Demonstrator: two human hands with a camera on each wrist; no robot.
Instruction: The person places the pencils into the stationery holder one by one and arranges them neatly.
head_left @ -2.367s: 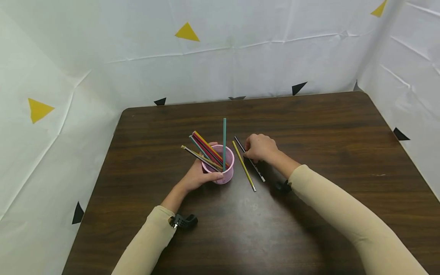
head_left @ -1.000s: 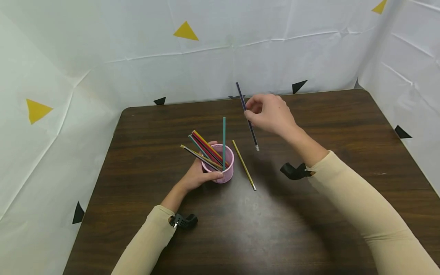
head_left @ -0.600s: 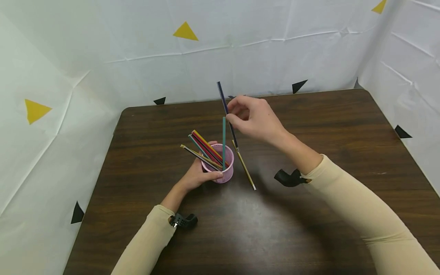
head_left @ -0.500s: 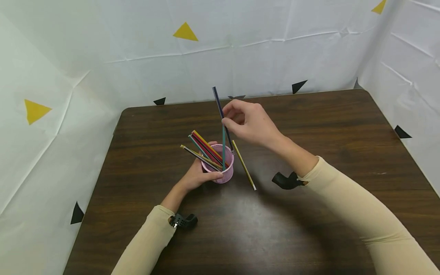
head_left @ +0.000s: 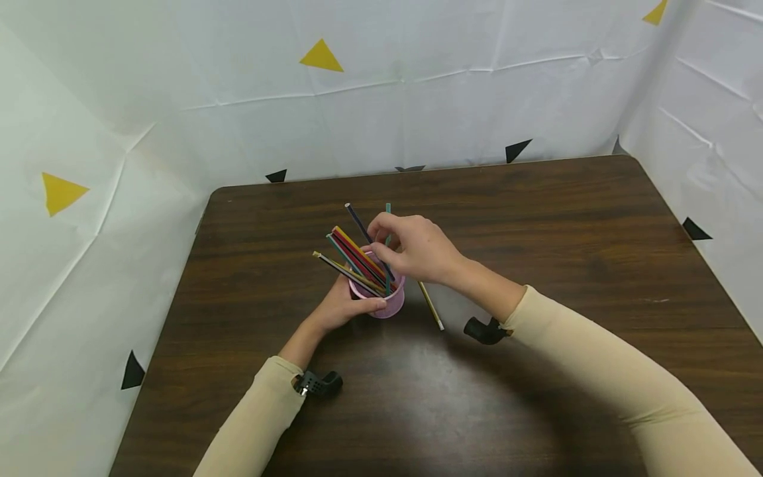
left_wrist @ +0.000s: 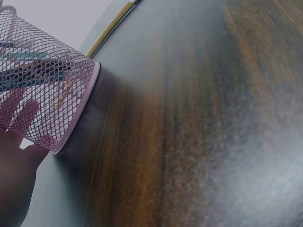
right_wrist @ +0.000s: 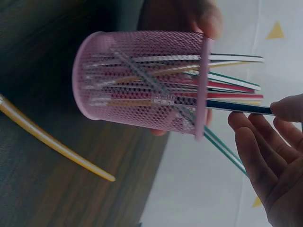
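Head view: the right hand (head_left: pixel 420 252) has come down from above the far half of the surface (head_left: pixel 536 218) and now sits over the pink mesh cup (head_left: pixel 381 301), its fingertips pinching the dark pencil (head_left: pixel 357 222), whose lower end has gone inside the cup among the other pencils (head_left: pixel 352 255). A second ago that pencil was held high in the air; half a second ago its tip was only at the rim. It now leans toward the far-left corner, seated but not yet let go. The left hand (head_left: pixel 346 308) wraps the cup's near-left side, steadying it as before. One yellow pencil (head_left: pixel 430 306) lies flat on the surface just right of the cup, partly under the right hand.

Left wrist view: the cup's pink mesh wall (left_wrist: pixel 42 106) stands upright on the dark wood, pencil shafts showing through it; the yellow pencil (left_wrist: pixel 111 26) lies beyond. The left grip itself shows only as a dim shape at the lower left edge.

Right wrist view: the cup (right_wrist: pixel 142 82) fills the frame, several coloured pencils crossing inside. The dark pencil (right_wrist: pixel 236 108) runs out past the rim to a right fingertip (right_wrist: pixel 286 109) touching it, the other fingers loosely extended. Left fingers (right_wrist: pixel 206 16) grasp the cup's far side. The yellow pencil (right_wrist: pixel 52 142) lies beside the base.
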